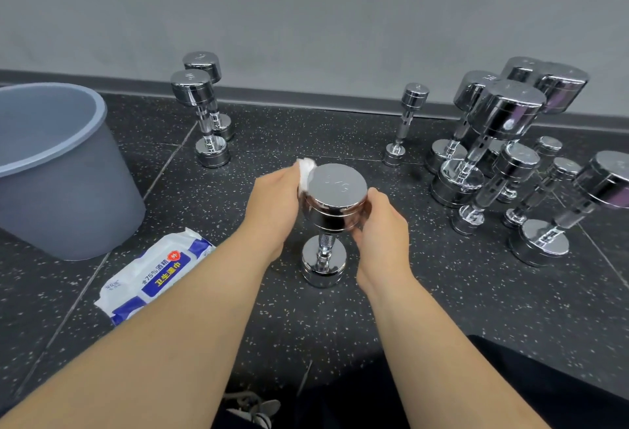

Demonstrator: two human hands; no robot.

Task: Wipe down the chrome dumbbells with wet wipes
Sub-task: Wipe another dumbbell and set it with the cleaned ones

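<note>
Two hands on one upright chrome dumbbell (335, 190), standing on the floor (442, 292) at frame centre.
Left hand (272, 204) grips a white wet wipe (305, 170), pressed to the top head's 10 o'clock edge; right hand (383, 224) curls round the head at 3 o'clock. Wipes pack (153, 279) at 8 o'clock, grey bin (68, 173) at 9.

bin (68, 170): grey plastic, open-topped, stood on the floor to my left | floor (340, 326): black rubber tiles flecked white, seams visible | wall (306, 3): plain grey ahead of me | skirting (306, 98): darker grey strip along the wall's foot
</note>
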